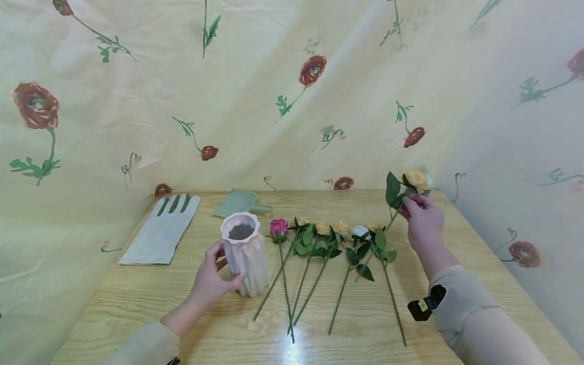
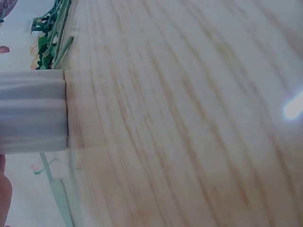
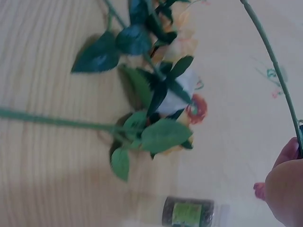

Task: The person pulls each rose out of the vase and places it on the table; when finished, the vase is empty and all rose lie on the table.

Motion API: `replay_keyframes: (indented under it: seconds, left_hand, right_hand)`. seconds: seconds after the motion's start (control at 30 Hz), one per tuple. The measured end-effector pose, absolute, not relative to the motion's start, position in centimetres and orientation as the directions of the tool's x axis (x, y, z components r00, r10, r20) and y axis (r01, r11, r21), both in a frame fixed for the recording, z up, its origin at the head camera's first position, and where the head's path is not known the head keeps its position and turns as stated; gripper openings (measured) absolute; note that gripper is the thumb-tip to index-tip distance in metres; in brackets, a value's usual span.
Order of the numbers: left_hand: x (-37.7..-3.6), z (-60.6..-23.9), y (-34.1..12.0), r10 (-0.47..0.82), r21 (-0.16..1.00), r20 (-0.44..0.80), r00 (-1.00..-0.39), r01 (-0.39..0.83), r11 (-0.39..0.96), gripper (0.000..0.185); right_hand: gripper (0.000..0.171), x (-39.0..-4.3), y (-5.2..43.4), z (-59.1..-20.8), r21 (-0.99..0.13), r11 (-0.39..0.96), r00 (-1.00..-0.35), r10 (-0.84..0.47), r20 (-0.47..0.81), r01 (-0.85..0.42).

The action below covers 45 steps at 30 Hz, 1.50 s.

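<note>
My left hand [image 1: 214, 274] grips a pale pink fluted vase [image 1: 248, 263], thumb at the front and fingers at its left side. The vase stands upright, its scalloped mouth showing a grey inside. In the left wrist view the lower part of the vase [image 2: 33, 111] meets the wooden surface. My right hand [image 1: 424, 220] pinches a yellow artificial rose [image 1: 416, 179] just below its bloom, raised at the back right. Its green stem [image 3: 272, 56] slants through the right wrist view. Between the hands lie several artificial roses, among them a pink rose [image 1: 278, 228] and a white rose [image 1: 360, 231].
A white glove [image 1: 159, 238] with dark green strips on its fingers lies at the left of the table [image 1: 137, 304]. A pale green dustpan-like scoop [image 1: 236, 202] lies behind the vase. A jar [image 3: 187, 213] with a green label stands at the back right. Flower-printed cloth [image 1: 255, 91] hangs around the table.
</note>
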<state>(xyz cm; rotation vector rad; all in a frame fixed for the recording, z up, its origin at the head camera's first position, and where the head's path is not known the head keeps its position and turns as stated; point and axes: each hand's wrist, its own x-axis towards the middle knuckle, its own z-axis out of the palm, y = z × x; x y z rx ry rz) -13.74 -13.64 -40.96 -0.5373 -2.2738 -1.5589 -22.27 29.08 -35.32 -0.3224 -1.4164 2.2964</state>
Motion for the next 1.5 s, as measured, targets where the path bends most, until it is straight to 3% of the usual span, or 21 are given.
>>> replay_keyframes:
  seconds: [0.37,0.63,0.93,1.5]
  left_hand:
    - [-14.5,-42.1,-14.1,0.122,0.827,0.454,-0.883,0.468,0.312,0.081]
    - [-15.3,-43.7,-14.6,0.134,0.805,0.492,-0.86,0.508,0.308,0.082]
    - [-15.2,-43.5,-14.5,0.123,0.82,0.476,-0.871,0.49,0.297,0.082]
    - [-14.5,-42.3,-14.1,0.137,0.792,0.5,-0.855,0.515,0.327,0.08]
  right_hand:
    - [0.017,-21.8,31.7,-37.3,-0.972,-0.193,-0.879,0.477,0.023,-0.13]
    - [0.025,-21.5,33.2,-38.9,-0.995,0.097,-0.888,0.457,0.044,0.001]
    - [0.041,-21.1,34.3,-41.2,-0.834,0.535,-0.925,0.371,0.087,0.136]
    - [0.036,-21.4,34.7,-45.2,-0.657,0.734,-0.952,0.296,0.08,0.173]
